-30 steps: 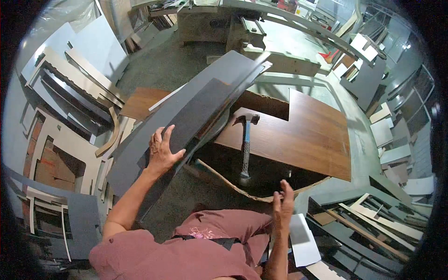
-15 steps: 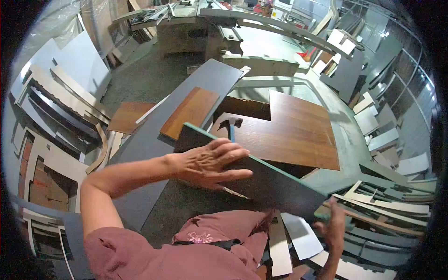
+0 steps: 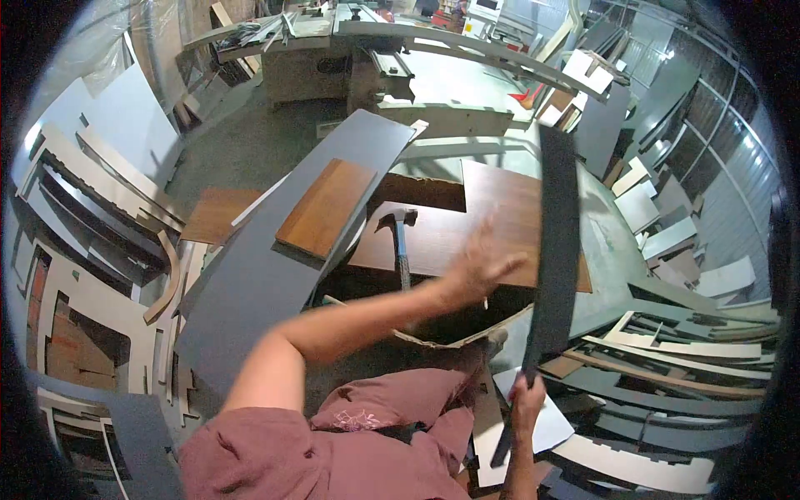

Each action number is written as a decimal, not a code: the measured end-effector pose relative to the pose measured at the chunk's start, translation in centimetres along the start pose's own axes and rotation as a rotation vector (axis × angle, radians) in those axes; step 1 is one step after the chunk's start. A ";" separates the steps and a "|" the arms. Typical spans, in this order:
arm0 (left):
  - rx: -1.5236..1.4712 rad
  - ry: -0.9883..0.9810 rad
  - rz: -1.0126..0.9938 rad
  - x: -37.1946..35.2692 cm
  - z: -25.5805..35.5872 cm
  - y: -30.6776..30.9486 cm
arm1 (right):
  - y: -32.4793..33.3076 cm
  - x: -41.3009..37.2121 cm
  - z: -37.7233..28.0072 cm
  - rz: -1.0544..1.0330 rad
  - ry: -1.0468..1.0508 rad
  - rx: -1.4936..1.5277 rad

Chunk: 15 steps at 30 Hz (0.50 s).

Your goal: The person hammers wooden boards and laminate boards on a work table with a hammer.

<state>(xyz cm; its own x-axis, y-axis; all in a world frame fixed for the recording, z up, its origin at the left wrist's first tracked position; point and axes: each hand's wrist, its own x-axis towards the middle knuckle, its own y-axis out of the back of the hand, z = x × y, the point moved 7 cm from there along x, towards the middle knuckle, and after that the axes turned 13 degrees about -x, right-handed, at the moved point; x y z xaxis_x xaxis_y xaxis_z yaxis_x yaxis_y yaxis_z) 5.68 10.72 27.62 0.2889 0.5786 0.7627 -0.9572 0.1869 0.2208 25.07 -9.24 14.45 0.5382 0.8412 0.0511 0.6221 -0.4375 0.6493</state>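
My right hand (image 3: 527, 402) grips the lower end of a long dark grey board (image 3: 557, 242), which stands nearly upright on the right side of my view. My left hand (image 3: 482, 265) is stretched across toward that board with fingers spread, a little short of its left edge; it looks blurred. Behind the arm, a hammer with a blue handle (image 3: 401, 242) lies on a large brown wood panel (image 3: 517, 225). A small brown board (image 3: 327, 207) rests on a long grey panel (image 3: 283, 258) at left.
Grey and pale offcuts are stacked along the left wall (image 3: 100, 192) and heaped on the floor at right (image 3: 667, 358). A green saw table (image 3: 450, 83) stands at the back. A thin curved strip (image 3: 450, 337) lies near my knees.
The dark board was swung from lying across my front to standing upright on the right. My left hand let go of it and is now spread beside it.
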 end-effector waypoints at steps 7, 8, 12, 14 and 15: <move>-0.706 0.447 -0.060 2.4 2.8 -7.4 | 0.5 7.7 -16.8 0.349 0.476 0.072; -0.749 0.470 -0.092 3.9 2.2 -6.6 | -0.4 8.1 -17.8 0.352 0.468 0.082; -0.955 0.499 0.053 5.3 1.4 -2.6 | -6.0 8.7 -18.6 0.389 0.527 0.087; -0.798 0.531 0.041 4.3 0.7 0.7 | -8.5 7.5 -19.3 0.215 0.432 0.343; -0.742 0.544 0.038 3.8 0.6 2.7 | -11.7 7.4 -18.4 -0.069 0.459 0.404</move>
<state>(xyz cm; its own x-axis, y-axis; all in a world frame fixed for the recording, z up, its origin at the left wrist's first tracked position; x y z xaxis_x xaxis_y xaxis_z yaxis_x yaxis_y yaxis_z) 4.20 12.88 31.46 0.4048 0.8532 0.3289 -0.7658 0.5129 -0.3879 11.35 7.96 21.20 0.2452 0.8834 0.3994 0.8613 -0.3875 0.3285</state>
